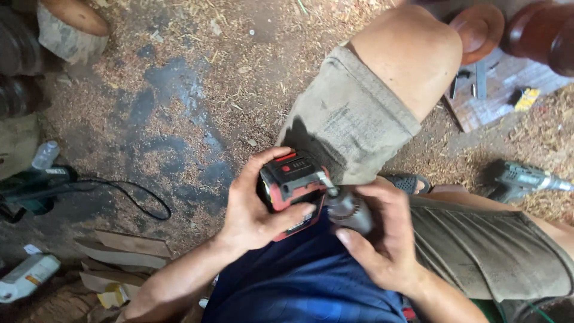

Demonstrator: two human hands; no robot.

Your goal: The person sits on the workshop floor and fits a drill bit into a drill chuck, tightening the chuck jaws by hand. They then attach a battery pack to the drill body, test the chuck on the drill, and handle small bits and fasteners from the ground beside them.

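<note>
Here: drill (297, 190), red/black, held over lap. Left hand (254, 206) wraps battery end, steadying body. Right hand (379, 239) closed round chuck (350, 210), grip suited to twisting. Second drill (519, 181) on floor, right of right hand; corded tool (33, 186) far left of left hand.

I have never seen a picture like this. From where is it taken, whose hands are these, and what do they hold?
The picture comes from a camera worn on a person's head, looking down at their own lap and bent knees. The left hand grips a red and black cordless drill by its battery end. The right hand closes around the drill's grey chuck. Below is a floor strewn with sawdust. On it lie a second drill at the right, a green corded tool and a white bottle at the left.
</note>
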